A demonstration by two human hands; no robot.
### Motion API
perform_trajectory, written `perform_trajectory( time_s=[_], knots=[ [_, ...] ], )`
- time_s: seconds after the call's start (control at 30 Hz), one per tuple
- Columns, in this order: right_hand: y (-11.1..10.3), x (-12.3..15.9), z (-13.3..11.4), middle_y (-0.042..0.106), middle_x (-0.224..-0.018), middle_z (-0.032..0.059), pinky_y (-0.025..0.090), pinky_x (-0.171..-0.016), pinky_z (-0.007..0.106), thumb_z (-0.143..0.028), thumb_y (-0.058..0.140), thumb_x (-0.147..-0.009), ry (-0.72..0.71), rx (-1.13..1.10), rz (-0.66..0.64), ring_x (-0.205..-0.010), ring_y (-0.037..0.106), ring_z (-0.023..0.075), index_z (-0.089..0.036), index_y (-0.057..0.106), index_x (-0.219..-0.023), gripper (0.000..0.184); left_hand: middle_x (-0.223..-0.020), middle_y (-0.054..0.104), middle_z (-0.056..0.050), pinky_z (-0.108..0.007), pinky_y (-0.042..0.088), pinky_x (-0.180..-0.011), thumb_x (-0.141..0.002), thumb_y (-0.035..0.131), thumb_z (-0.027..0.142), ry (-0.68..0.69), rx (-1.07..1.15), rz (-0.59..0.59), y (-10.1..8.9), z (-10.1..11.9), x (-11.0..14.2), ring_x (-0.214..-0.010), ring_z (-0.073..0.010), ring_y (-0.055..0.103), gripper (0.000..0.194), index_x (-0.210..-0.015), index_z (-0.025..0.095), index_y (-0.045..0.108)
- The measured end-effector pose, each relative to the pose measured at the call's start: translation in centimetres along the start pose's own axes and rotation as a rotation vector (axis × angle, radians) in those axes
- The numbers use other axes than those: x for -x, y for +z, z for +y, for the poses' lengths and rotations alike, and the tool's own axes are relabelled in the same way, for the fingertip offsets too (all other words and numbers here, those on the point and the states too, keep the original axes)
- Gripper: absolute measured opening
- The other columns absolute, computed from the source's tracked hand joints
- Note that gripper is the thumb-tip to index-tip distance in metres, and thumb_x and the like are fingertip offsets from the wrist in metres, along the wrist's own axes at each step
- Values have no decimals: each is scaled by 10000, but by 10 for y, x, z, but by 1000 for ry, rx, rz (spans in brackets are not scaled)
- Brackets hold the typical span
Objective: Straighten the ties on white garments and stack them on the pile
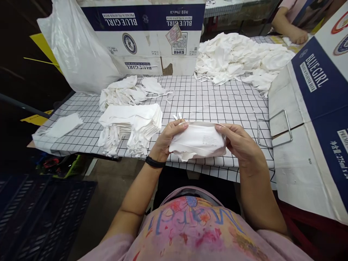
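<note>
Just above the table's front edge, a white sewn cloth piece (199,139) is stretched sideways between my two hands. Small grey print shows on its right part, and its lower edge is wavy. My left hand (171,136), with a black band on the wrist, pinches the upper left corner. On the other side, my right hand (236,139) grips the upper right corner, thumb on top. Left of my hands is a neat stack of folded white cloth pieces (136,114) with straps hanging at its front. Behind that stack lies a loose heap of similar pieces (122,90).
One white piece (65,125) lies apart at the table's left. A large white pile (239,54) fills the back right. Cartons stand behind (146,40) and at right (296,145), near a metal wire frame (274,128). A plastic bag (78,47) stands back left. Another person's hand (297,35) rests beyond.
</note>
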State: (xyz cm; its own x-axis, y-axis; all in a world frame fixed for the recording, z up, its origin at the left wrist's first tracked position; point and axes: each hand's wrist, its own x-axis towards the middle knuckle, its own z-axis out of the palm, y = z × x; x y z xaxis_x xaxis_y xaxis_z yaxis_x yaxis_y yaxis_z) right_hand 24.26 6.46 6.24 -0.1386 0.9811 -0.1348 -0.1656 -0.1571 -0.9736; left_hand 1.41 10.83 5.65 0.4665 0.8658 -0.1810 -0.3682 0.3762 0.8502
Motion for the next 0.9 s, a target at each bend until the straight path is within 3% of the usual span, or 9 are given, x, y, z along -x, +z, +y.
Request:
perform_trajectory(
  time_s=[0.37, 0.9],
  knots=[
    [4, 4, -5, 541, -548, -22, 373, -432, 206, -530, 801, -832, -32, 36, 2, -499, 456, 88, -190, 683, -615, 420, -651, 550, 30, -197, 383, -500, -727, 874, 432, 27, -24, -22, 3, 5, 6, -536, -72, 496, 414, -711, 173, 552],
    [3, 8, -5, 557, -605, -20, 386, -479, 186, -466, 778, -880, -17, 11, -28, -552, 470, 81, -190, 718, -672, 351, -692, 565, 24, -163, 413, -513, -767, 863, 381, 47, -13, -46, 2, 7, 13, -584, -72, 552, 367, -736, 163, 570]
  ],
)
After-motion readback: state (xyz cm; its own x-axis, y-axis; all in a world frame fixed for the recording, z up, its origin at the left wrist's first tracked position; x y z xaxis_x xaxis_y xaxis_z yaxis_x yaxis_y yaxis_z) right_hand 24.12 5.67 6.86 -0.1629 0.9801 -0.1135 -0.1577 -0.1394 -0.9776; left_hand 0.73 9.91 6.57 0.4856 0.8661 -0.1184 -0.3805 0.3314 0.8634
